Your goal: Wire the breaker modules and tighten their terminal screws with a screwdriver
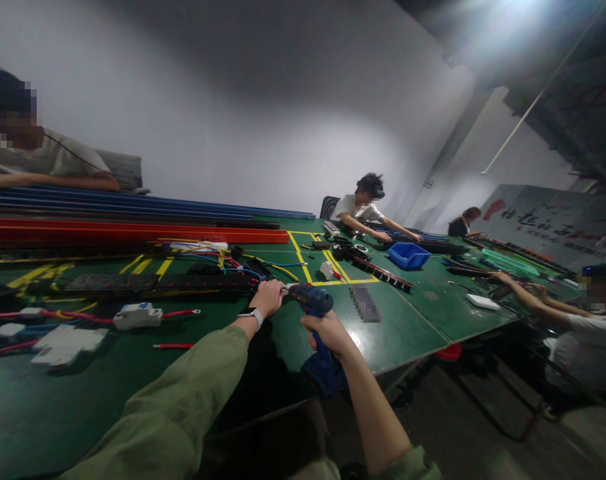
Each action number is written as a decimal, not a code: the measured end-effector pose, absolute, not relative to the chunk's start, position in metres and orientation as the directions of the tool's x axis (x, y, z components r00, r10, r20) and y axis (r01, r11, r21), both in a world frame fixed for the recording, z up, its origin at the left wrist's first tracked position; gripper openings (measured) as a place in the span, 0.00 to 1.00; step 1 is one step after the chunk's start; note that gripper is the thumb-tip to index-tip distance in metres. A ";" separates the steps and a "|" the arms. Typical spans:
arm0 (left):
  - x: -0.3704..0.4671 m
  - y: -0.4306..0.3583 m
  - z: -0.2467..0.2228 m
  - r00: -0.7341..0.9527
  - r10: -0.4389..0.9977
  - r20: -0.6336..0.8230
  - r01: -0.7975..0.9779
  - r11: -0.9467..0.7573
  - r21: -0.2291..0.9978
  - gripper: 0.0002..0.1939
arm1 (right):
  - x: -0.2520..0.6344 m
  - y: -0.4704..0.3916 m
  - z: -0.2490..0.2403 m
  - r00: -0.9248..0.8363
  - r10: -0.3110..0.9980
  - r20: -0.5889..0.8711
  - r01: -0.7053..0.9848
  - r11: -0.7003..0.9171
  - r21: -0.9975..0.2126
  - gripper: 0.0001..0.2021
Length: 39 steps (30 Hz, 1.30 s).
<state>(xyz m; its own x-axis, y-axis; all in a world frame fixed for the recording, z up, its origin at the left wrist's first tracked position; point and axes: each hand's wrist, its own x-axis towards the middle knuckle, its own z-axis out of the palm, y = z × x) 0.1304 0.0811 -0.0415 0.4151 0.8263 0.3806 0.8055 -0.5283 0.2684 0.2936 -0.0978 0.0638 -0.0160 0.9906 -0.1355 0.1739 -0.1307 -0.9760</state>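
My right hand (329,331) is wrapped round the grip of a dark blue cordless drill (313,300), which points left and stands close to the table's front edge. The drill's front end almost meets the fingertips of my left hand (269,298). That hand is closed at the right end of a long black socket strip (203,282) lying along the table; the fingers hide this end and the tip of the bit. Blue and yellow wires (253,267) run behind my left hand.
White breaker-like parts (137,316) with red cables lie at left. Red channels (133,232) and blue rails (147,202) stretch behind. A blue bin (407,255), a blurred flat object (365,305) and a slotted strip (383,272) lie to the right. Several people work around the green table (413,333).
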 end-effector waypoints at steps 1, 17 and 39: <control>0.130 0.081 -0.042 0.415 0.826 0.382 0.807 -0.528 0.266 0.11 | 0.294 -0.097 0.063 -0.019 0.991 -0.132 0.172 -0.126 -0.977 0.08; 0.129 0.080 -0.040 0.411 0.832 0.373 0.811 -0.520 0.267 0.12 | 0.291 -0.100 0.066 0.005 0.989 -0.146 0.210 -0.144 -0.967 0.07; 0.129 0.082 -0.043 0.412 0.822 0.393 0.802 -0.532 0.274 0.12 | 0.291 -0.100 0.066 0.008 0.988 -0.157 0.183 -0.156 -0.971 0.09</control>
